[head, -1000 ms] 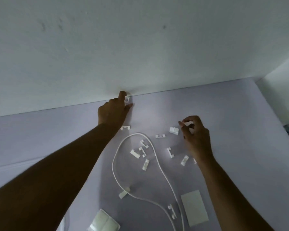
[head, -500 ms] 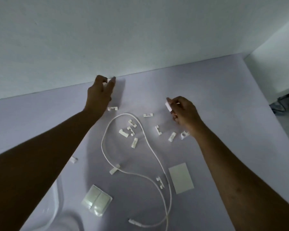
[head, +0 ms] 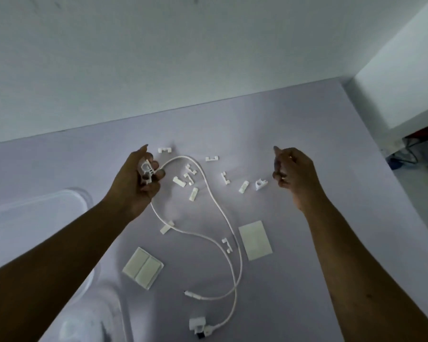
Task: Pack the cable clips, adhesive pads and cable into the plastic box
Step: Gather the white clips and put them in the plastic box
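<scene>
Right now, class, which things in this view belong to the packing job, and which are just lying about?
Job: cable clips, some gripped in the left hand; adhesive pads; white cable; clear plastic box.
Lying about: dark clutter at the far right.

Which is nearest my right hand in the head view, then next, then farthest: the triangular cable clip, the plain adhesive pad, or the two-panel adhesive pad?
1. Triangular cable clip: just left of the right hand.
2. Plain adhesive pad: below the hand, closer to the person.
3. Two-panel adhesive pad: farthest, well off to the lower left.
</scene>
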